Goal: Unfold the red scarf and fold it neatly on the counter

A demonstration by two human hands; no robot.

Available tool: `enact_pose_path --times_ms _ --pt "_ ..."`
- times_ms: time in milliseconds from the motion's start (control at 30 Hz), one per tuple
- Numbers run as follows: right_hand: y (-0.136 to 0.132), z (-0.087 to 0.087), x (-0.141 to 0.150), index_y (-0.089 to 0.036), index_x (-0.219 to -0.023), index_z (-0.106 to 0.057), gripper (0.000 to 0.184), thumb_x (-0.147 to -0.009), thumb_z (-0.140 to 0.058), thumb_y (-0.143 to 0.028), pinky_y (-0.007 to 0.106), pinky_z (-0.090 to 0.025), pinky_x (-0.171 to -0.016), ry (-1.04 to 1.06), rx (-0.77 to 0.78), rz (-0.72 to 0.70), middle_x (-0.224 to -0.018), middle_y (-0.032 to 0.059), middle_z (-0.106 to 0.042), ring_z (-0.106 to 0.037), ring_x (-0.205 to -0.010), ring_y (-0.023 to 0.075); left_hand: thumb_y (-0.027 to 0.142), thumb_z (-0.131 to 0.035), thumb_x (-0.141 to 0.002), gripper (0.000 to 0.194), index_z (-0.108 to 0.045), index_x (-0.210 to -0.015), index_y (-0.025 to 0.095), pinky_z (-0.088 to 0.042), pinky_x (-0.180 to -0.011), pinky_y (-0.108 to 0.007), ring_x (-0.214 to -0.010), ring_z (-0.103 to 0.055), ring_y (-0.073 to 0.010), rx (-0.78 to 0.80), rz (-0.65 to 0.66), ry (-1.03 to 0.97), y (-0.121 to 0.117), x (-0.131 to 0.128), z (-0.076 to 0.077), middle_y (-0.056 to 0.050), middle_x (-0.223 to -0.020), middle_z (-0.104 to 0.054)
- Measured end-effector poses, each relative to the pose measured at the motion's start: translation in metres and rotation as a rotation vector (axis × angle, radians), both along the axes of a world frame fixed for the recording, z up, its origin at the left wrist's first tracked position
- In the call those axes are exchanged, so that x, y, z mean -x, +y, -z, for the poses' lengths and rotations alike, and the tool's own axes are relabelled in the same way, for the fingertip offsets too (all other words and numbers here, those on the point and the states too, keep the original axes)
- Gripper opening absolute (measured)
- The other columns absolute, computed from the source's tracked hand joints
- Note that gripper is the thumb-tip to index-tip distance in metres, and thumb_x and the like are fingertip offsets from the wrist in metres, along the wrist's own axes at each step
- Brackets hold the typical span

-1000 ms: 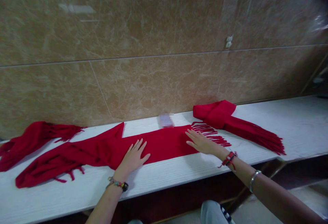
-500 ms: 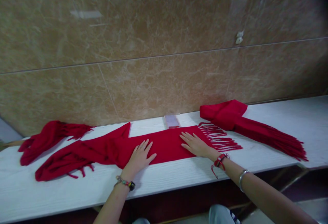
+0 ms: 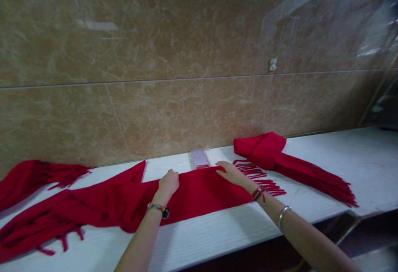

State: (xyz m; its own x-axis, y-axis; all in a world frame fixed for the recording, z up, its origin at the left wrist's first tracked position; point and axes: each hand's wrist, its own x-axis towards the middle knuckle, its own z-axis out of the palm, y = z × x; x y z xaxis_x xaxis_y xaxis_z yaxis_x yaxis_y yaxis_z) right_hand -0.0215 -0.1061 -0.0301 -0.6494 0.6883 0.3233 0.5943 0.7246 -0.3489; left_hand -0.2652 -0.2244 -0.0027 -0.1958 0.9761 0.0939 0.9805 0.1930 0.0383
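"Lying where, the middle red scarf (image 3: 202, 193)?"

"Lengthwise on the desk (image 3: 357, 156), smooth at right, rumpled at left, between the left scarf (image 3: 29, 180) and the right scarf (image 3: 267, 151)."

"And the fingers?"

"On the left hand (image 3: 168, 184), curled at its far edge; I can't tell whether they pinch cloth. On the right hand (image 3: 234, 175), partly open, thumb apart, near that same edge."

"Beyond?"

"A pale flat object (image 3: 199, 158)."

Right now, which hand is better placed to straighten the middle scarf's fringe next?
Likely the right hand: it's beside the fringe of the middle scarf. The left hand is farther off, nearer the bunched part.
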Motion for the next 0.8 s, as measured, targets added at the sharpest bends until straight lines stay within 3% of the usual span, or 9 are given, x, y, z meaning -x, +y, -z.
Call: enact_pose_path --times_ms 133,233,300,433,600,800 --pt "0.026 -0.004 0.004 -0.006 -0.109 -0.057 0.034 -0.077 -0.050 -0.015 0.030 -0.039 -0.092 -0.077 -0.007 0.000 -0.112 0.0161 -0.058 -0.054 -0.104 0.0211 0.012 -0.044 -0.078 0.027 -0.058 -0.101 0.015 -0.043 -0.079 -0.028 -0.093 -0.056 -0.0190 -0.022 0.046 -0.040 0.002 0.014 0.012 -0.011 -0.102 -0.057" --pt "0.033 -0.001 0.005 -0.008 -0.102 -0.061 0.030 -0.073 -0.054 -0.013 0.029 -0.041 -0.087 -0.120 0.011 -0.045 -0.103 0.0145 -0.061 -0.057 -0.096 0.0206 0.022 -0.047 -0.079 0.035 -0.052 -0.114 0.018 -0.038 -0.089 -0.036 -0.107 -0.048 -0.0230 -0.045 0.054 -0.036 -0.001 0.028 0.020 -0.011 -0.118 -0.050" --pt "0.034 0.000 0.004 -0.011 -0.096 -0.063 0.025 -0.072 -0.055 -0.012 0.028 -0.041 -0.085 -0.142 0.012 -0.077 -0.100 0.0124 -0.062 -0.057 -0.094 0.0197 0.027 -0.046 -0.081 0.036 -0.051 -0.116 0.020 -0.037 -0.089 -0.039 -0.107 -0.047 -0.0241 -0.036 0.044 -0.054 -0.001 0.035 0.023 -0.011 -0.117 -0.051" --pt "0.034 -0.003 -0.001 -0.012 -0.089 -0.062 0.018 -0.073 -0.055 -0.011 0.028 -0.042 -0.081 -0.184 -0.006 -0.092 -0.094 0.0112 -0.061 -0.056 -0.089 0.0190 0.024 -0.046 -0.081 0.028 -0.056 -0.105 0.014 -0.039 -0.087 -0.030 -0.095 -0.052 -0.0193 -0.048 0.124 -0.157 0.005 0.041 0.022 -0.010 -0.099 -0.057" --pt "0.040 -0.003 -0.007 -0.013 -0.091 -0.060 0.019 -0.074 -0.052 -0.007 0.027 -0.042 -0.076 -0.204 0.005 -0.054 -0.090 0.0094 -0.062 -0.057 -0.083 0.0179 0.025 -0.045 -0.080 0.018 -0.059 -0.084 0.015 -0.042 -0.082 -0.031 -0.084 -0.053 -0.0194 -0.087 0.159 -0.201 0.006 0.045 0.015 -0.008 -0.088 -0.059" --pt "0.047 -0.002 -0.013 -0.013 -0.089 -0.063 0.018 -0.077 -0.049 -0.010 0.026 -0.040 -0.080 -0.243 -0.013 -0.062 -0.091 0.0104 -0.063 -0.057 -0.087 0.0186 0.023 -0.047 -0.076 0.016 -0.059 -0.086 0.018 -0.043 -0.078 -0.029 -0.082 -0.055 -0.0180 -0.107 0.167 -0.236 0.002 0.053 0.007 -0.005 -0.086 -0.061"
